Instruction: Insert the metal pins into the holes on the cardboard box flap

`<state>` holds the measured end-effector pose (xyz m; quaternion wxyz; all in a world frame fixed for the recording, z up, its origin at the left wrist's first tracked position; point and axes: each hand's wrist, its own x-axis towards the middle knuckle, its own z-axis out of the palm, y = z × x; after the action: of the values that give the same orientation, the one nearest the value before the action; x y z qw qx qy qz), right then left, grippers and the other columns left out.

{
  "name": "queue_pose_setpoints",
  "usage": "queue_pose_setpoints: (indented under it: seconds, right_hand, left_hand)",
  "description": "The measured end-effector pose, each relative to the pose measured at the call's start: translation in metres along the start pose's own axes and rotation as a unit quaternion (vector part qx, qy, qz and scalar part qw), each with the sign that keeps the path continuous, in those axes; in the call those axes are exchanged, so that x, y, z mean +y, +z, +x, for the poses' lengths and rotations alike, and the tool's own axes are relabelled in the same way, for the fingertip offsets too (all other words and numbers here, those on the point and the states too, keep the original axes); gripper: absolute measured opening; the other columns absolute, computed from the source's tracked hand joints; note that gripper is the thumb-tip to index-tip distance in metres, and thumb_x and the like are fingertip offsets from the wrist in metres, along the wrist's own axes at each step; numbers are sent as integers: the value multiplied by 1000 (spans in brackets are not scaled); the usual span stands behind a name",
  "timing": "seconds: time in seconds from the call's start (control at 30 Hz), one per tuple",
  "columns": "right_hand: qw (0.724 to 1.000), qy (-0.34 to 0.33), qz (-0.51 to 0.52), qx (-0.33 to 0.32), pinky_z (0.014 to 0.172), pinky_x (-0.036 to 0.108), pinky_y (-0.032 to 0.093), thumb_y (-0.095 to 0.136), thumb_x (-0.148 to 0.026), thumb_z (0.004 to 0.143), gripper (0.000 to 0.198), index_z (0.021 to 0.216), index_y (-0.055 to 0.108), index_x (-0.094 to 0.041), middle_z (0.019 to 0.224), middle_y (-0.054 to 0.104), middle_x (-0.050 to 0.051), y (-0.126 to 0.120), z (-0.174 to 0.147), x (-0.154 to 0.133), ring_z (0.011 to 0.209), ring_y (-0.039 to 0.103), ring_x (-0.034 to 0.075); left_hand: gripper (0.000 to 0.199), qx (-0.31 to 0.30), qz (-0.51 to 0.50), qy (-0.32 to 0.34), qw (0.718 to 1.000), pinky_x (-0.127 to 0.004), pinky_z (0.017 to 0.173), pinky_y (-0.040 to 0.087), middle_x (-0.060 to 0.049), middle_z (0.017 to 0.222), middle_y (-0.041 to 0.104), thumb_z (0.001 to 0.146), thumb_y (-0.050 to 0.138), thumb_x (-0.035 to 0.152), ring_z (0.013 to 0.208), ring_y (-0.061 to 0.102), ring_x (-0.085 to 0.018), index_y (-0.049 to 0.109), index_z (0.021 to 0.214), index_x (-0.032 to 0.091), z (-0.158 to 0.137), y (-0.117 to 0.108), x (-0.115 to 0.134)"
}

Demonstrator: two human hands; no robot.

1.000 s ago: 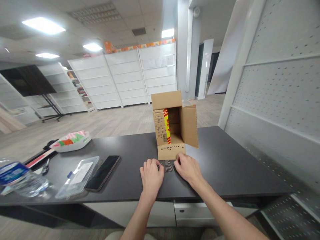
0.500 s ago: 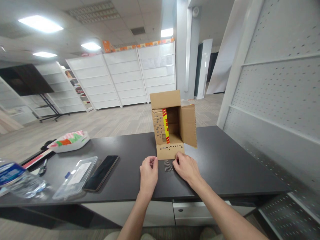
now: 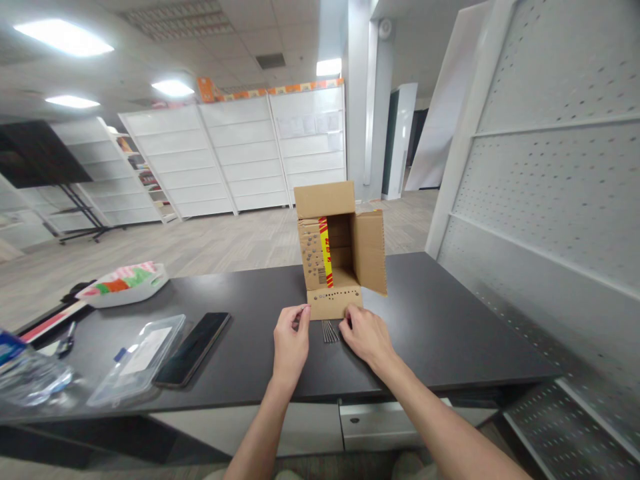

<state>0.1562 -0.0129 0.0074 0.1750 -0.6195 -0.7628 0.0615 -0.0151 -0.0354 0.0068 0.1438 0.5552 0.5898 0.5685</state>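
A cardboard box [image 3: 369,253] stands on the dark desk with its opening facing me and its flaps spread. Its lower front flap [image 3: 333,308] has a row of small dark holes or dots; grey round spots dot the left flap [image 3: 310,250]. My left hand [image 3: 291,340] is closed in a pinch beside the lower flap's left edge; whatever its fingertips hold is too small to name. With fingers curled, my right hand [image 3: 367,335] rests at that flap's lower right corner, its fingertips partly hidden. Several thin metal nails or screws [image 3: 329,332] lie fanned between my hands.
Left on the desk [image 3: 240,360] lie a black phone [image 3: 194,349], a clear plastic case [image 3: 140,360], a water bottle [image 3: 30,373] and a white basket [image 3: 127,293] with colourful cloth. A perforated white panel [image 3: 550,200] rises at the right.
The view has turned slightly, shifting everything a little left. My left hand has risen slightly beside the flap's edge. My right hand stays at the flap's corner.
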Motion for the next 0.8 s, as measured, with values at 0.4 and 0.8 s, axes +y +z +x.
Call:
queue_pose_setpoints:
  seconds: [0.4, 0.8]
  right_hand:
    - [1000, -8, 1, 8, 63, 29, 28, 49, -24, 92, 10, 91, 58, -20, 89, 71, 6, 0, 0, 1, 76, 65, 19]
    - [1000, -10, -4, 15, 62, 30, 28, 48, -23, 91, 11, 90, 58, -20, 90, 72, 6, 3, 0, 1, 77, 65, 19]
  left_hand:
    - [33, 6, -50, -3, 999, -32, 81, 56, -8, 93, 75, 86, 63, 38, 84, 69, -17, 72, 107, 15, 34, 35, -1]
    - [32, 28, -72, 23, 997, -35, 90, 57, -9, 100, 77, 88, 62, 43, 91, 72, -20, 75, 102, 17, 26, 44, -16]
